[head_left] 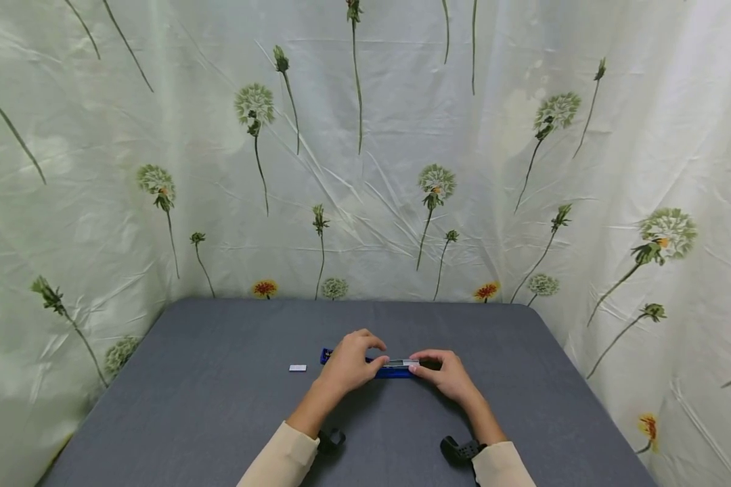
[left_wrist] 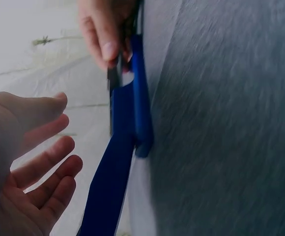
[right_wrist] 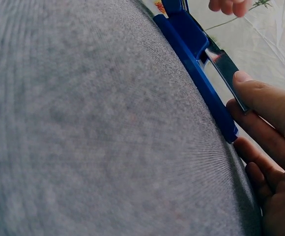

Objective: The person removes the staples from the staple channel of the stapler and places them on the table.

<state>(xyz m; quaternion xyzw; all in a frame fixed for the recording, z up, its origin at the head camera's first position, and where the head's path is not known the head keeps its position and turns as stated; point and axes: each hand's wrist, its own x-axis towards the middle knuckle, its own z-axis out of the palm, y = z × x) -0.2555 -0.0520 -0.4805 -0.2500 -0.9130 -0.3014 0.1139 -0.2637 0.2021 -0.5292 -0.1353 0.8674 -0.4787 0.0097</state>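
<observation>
A blue stapler lies lengthwise on the table with its top cover swung back, as the left wrist view shows in the cover. The metal staple magazine is raised at an angle from the blue base. My right hand pinches the magazine's free end between thumb and forefinger, its lower fingers beside the base's tip. My left hand is over the cover side; in the left wrist view its fingers are loosely bent, apart from the stapler, and hold nothing.
A small whitish strip, like a row of staples, lies left of the stapler on the grey cloth-covered table. A flower-printed curtain hangs behind the table's far edge. Black straps sit on both wrists.
</observation>
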